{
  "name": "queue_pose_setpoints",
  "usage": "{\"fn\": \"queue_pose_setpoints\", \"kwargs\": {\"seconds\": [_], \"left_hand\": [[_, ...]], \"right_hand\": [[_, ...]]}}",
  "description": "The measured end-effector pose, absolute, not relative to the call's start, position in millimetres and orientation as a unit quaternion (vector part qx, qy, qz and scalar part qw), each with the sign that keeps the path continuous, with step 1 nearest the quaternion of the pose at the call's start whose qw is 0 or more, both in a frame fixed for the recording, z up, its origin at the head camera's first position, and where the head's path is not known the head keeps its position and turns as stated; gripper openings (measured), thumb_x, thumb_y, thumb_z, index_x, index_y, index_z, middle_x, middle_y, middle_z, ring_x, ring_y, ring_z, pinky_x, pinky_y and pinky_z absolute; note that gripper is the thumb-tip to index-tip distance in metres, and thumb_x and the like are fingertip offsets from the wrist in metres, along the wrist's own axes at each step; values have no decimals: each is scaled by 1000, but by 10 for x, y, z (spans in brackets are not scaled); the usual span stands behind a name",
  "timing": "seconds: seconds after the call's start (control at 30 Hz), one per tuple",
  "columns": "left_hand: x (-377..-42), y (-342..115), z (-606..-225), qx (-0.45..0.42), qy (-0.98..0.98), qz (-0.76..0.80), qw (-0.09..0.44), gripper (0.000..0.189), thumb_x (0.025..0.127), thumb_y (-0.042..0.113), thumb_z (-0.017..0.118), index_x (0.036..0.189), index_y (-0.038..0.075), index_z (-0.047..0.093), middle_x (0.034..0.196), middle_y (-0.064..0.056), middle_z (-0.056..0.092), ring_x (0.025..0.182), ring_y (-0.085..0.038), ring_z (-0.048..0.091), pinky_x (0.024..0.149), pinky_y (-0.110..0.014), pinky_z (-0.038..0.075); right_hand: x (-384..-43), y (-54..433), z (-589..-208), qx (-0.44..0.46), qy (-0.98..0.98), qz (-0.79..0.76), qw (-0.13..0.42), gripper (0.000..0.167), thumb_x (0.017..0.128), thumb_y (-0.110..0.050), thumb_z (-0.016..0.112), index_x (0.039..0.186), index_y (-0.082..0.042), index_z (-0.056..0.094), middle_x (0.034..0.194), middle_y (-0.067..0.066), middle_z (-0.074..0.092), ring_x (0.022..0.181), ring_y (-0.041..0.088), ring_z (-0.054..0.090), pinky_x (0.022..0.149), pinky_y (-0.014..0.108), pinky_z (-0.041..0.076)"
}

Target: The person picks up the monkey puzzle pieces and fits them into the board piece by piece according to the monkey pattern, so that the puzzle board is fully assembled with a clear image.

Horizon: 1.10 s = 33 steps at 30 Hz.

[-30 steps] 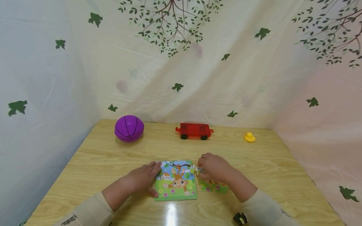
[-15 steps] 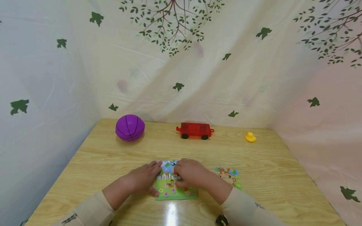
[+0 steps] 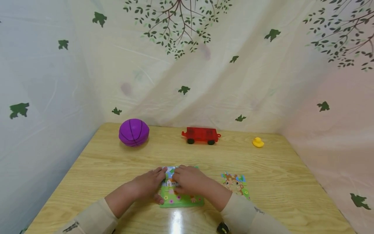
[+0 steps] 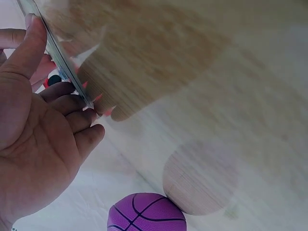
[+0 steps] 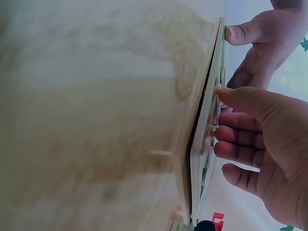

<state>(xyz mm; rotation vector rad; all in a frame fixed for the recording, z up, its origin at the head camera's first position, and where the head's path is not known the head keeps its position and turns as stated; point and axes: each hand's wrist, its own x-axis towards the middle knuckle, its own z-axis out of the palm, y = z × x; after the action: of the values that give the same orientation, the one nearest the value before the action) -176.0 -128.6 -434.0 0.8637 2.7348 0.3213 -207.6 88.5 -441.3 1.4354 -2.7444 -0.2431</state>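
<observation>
A square puzzle board (image 3: 182, 204) with a colourful monkey picture lies flat at the front middle of the table. My left hand (image 3: 147, 183) steadies its left side, the thumb near the lower corner and the fingertips along the upper left edge. Over the middle of the board, my right hand (image 3: 190, 182) pinches a small puzzle piece against the surface; the fingers mostly hide it. The right wrist view has the right thumb and several fingertips right at the board's top face. To the right, partly behind the right forearm, lie joined monkey puzzle pieces (image 3: 233, 183).
Along the back of the wooden table (image 3: 73, 195) stand a purple ball (image 3: 133, 132), a red toy wagon (image 3: 201, 135) with black wheels and a yellow rubber duck (image 3: 258, 142). A pale cloth (image 3: 157, 81) with leaf prints hangs behind.
My right hand has moved left from the joined pieces onto the board, bringing a puzzle piece, then a little further left. The joined pieces came into fuller view. My left hand has stayed put.
</observation>
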Motion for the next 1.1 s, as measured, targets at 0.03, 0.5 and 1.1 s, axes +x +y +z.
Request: {"fn": "queue_pose_setpoints", "kwargs": {"seconds": [0.03, 0.5, 1.1], "left_hand": [[-1760, -1290, -4338, 300, 939, 113, 127, 91, 73, 53, 78, 140, 3, 41, 158, -17, 32, 143, -41, 34, 111, -57, 39], [-1776, -1321, -4332, 342, 925, 106, 125, 66, 77, 51, 75, 122, 8, 51, 156, -23, 33, 144, -43, 30, 116, -56, 33], [-1740, -1255, -4359, 317, 941, 74, 90, 83, 69, 55, 79, 129, 5, 50, 156, -24, 32, 142, -45, 33, 116, -56, 33]], "right_hand": [[-2076, 880, -4413, 461, -884, -76, 17, 30, 90, -48, 66, 104, -22, 68, 100, -11, 59, 90, 7, 53, 73, 19, 51], [-2060, 875, -4347, 468, -883, -29, -9, 21, 93, -39, 66, 102, -21, 73, 98, -9, 63, 94, 10, 56, 82, 22, 52], [-2057, 1519, -4322, 427, -899, 89, -42, 38, 99, -34, 59, 133, -18, 61, 126, -4, 57, 117, 14, 53, 99, 31, 50]]}}
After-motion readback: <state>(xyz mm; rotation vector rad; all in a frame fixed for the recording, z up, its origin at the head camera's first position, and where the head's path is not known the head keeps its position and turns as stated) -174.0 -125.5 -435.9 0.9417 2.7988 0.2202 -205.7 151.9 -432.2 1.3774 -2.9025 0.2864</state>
